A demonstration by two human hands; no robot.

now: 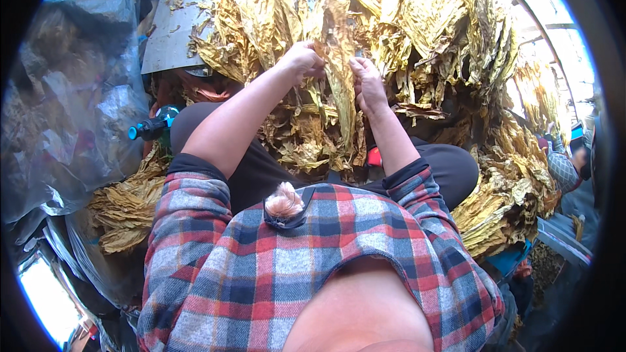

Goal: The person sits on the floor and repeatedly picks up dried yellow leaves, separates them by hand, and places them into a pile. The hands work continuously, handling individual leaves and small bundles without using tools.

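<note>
A long, dried yellow-brown tobacco leaf (340, 54) is stretched upright before me, its lower part hanging between my knees. My left hand (302, 61) has its fingers curled at the leaf's left edge. On the opposite edge, the thumb and forefinger of my right hand (367, 83) pinch the leaf. Behind it rise heaps of dried tobacco leaves, one on the left (259, 14) and a larger one on the right (425, 14). Loose crumpled leaves (305, 149) lie below my hands, between my legs.
Clear plastic sheeting (83, 107) hangs at the left, near a bottle with a black-and-blue cap (149, 128). A pale board (171, 24) bears leaf scraps. More leaf bundles lie by my left side (129, 205) and right side (508, 190). Another person (562, 168) is at the far right.
</note>
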